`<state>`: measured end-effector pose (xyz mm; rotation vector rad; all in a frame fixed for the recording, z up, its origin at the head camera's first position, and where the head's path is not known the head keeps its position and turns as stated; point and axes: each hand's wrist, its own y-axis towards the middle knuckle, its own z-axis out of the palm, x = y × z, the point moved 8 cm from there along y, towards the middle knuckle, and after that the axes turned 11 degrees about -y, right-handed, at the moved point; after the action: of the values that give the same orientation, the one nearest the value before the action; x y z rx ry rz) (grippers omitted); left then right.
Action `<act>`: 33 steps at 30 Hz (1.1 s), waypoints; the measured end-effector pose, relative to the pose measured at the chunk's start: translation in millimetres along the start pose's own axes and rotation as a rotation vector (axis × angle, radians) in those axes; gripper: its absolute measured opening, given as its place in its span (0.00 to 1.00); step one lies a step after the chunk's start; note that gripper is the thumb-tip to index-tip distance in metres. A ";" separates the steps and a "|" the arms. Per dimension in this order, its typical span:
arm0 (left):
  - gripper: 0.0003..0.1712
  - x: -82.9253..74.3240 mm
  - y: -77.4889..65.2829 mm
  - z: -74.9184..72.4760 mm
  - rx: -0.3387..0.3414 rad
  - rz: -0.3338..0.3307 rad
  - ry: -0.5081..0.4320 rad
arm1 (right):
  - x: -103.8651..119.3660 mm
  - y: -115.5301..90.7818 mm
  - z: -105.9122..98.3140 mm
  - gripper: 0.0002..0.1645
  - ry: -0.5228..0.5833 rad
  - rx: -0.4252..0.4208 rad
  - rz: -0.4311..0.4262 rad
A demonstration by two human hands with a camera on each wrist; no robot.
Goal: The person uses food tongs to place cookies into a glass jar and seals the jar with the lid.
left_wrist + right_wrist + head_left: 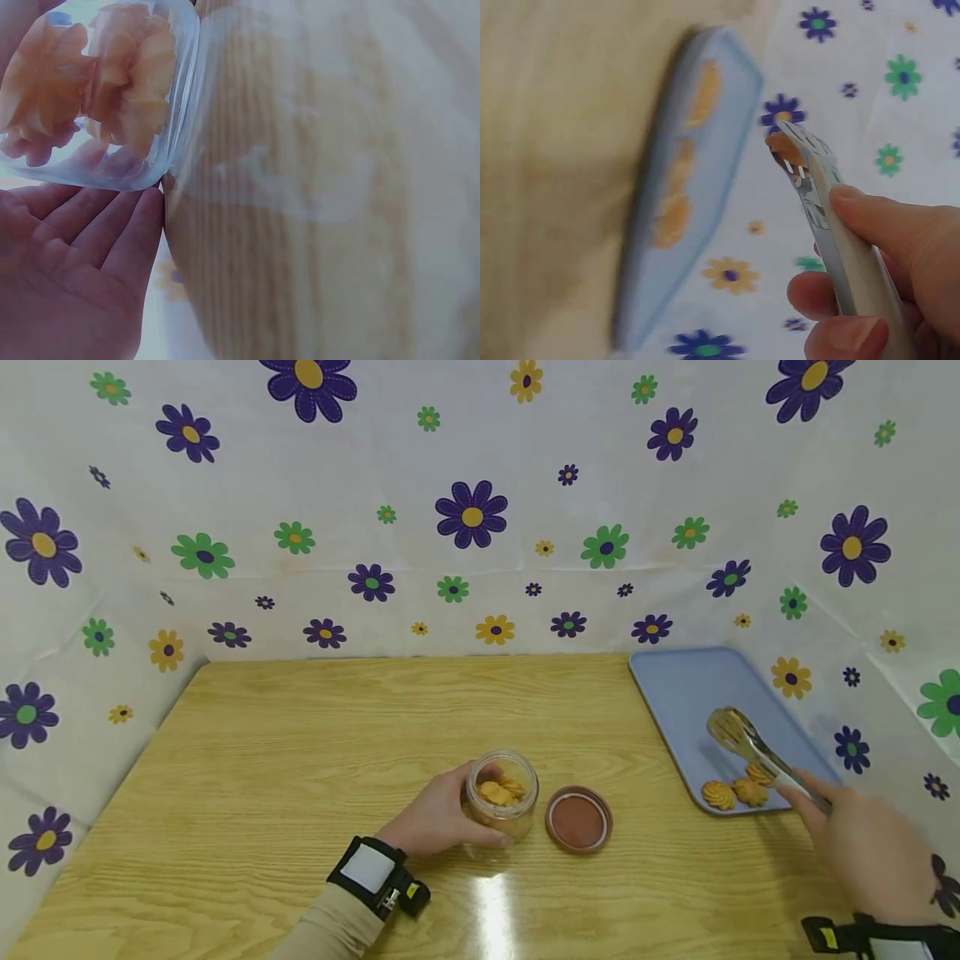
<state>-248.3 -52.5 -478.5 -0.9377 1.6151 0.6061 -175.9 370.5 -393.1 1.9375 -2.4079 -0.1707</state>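
Note:
My left hand grips an open glass jar on the table, with the thumb at its near side and fingers behind. Several ridged golden cookies lie inside the jar. Metal tongs are in my right hand, over the near end of a blue tray. In the right wrist view a cookie is pinched between the ends of the tongs. Three cookies rest along the tray's near edge.
A round reddish-brown lid lies just right of the jar. The wooden table meets a flower-printed cloth at the back and sides. The tray stands at the table's right side, close to the cloth.

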 end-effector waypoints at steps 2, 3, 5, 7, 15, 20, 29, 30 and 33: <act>0.52 -0.1 -0.1 0.2 0.001 -0.001 -0.004 | 10.9 -2.8 -19.9 0.34 0.052 -0.093 -0.022; 0.52 0.0 -0.2 0.2 0.000 -0.002 -0.003 | 17.0 -3.6 -31.7 0.33 0.070 -0.143 -0.030; 0.52 0.0 -0.3 0.1 0.000 -0.004 -0.001 | 29.4 -6.3 -55.9 0.31 0.100 -0.246 -0.053; 0.52 -0.1 -0.5 0.0 0.000 -0.005 0.000 | 42.4 -10.0 -79.4 0.28 0.143 -0.351 -0.086; 0.52 -0.1 0.1 1.0 0.010 0.003 -0.001 | 103.8 -31.2 -135.6 0.28 0.406 -0.511 -0.342; 0.52 -1.0 0.3 0.6 0.009 0.009 -0.001 | 137.8 -36.1 -127.6 0.27 0.459 -0.401 -0.460; 0.51 0.0 0.9 -1.3 0.003 0.020 0.000 | 176.6 -32.0 -67.1 0.20 0.404 -0.162 -0.534; 0.51 0.1 0.9 -1.2 0.004 0.020 0.001 | 177.9 -31.8 -63.1 0.20 0.393 -0.149 -0.533; 0.50 -0.2 0.8 -0.8 0.006 0.021 0.000 | 180.8 -32.2 -55.5 0.20 0.363 -0.134 -0.530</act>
<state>-249.4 -52.6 -478.2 -0.9166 1.6277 0.6154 -177.8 184.1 -347.7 2.2597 -1.5921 0.0059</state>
